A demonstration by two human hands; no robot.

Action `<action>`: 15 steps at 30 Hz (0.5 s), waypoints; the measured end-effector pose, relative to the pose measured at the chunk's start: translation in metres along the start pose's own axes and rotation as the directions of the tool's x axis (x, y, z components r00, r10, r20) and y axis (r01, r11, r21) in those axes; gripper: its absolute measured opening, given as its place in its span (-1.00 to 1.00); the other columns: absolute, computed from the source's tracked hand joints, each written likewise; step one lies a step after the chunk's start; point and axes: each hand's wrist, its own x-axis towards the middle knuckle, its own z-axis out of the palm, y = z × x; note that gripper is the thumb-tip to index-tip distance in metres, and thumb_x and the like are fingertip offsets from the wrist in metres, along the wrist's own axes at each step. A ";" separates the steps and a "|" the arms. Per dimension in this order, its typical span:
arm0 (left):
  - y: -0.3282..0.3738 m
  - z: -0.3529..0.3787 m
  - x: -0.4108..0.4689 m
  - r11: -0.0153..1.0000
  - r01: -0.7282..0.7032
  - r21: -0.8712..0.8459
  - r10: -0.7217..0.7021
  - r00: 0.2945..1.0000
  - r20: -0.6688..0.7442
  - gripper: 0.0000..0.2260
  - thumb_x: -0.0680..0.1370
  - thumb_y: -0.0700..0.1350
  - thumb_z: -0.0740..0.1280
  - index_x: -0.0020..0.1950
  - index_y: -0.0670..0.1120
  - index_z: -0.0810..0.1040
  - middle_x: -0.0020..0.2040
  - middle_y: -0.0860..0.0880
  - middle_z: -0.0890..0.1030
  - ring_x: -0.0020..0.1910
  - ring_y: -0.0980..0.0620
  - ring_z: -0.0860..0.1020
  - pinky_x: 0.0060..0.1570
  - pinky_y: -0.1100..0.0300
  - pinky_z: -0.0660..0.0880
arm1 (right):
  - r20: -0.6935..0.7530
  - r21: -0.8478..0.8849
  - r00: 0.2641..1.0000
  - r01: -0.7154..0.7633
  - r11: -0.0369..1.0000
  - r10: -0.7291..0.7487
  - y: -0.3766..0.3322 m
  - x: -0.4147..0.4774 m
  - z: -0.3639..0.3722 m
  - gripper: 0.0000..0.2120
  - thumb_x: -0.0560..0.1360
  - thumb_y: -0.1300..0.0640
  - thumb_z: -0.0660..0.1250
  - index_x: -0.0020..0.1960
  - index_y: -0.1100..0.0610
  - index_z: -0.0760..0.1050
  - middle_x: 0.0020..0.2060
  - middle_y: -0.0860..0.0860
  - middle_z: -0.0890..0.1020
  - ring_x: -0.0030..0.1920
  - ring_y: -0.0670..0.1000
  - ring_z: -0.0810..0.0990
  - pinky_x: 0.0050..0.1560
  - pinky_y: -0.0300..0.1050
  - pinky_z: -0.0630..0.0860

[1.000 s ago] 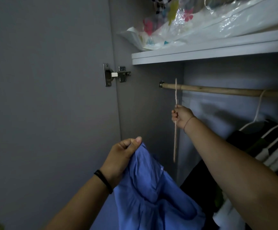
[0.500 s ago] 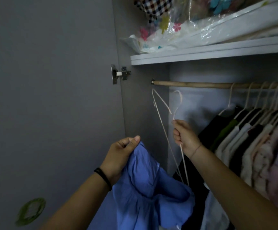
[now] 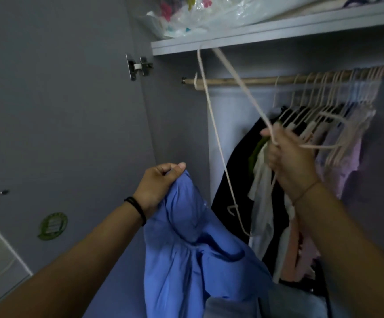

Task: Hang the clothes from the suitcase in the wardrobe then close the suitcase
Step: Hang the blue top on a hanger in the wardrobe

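Snagging on the crowded hangers (image 3: 324, 95) is risked while a pale hanger (image 3: 215, 131) is clutched by the right hand (image 3: 287, 157) below the rail (image 3: 232, 81); the blue garment (image 3: 186, 249), pinched in the left hand (image 3: 159, 182) before the wardrobe (image 3: 177, 134), could be dropped.

Dim, bluish, grainy wide-angle view: the shelf (image 3: 278, 33) bows, glare glints on the plastic bag (image 3: 198, 19) above it, and the hanger (image 3: 213, 120) below it smears with motion blur.

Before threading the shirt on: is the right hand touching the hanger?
Touching. The head view shows the right hand curled round the pale hanger, gripping its wire.
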 end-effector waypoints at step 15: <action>0.011 0.042 -0.008 1.000 -0.006 0.019 0.006 1.000 -0.002 -0.67 0.55 -0.06 0.32 -0.07 -0.37 0.58 -0.12 -0.33 0.64 -0.18 -0.15 0.60 -0.07 0.01 0.58 | 0.312 0.424 0.946 -0.053 0.904 -0.091 -0.024 -0.017 -0.024 -0.70 0.28 -0.19 0.43 -0.39 0.04 0.56 -0.65 -0.10 0.11 -0.61 -0.10 0.04 -0.56 -0.30 0.11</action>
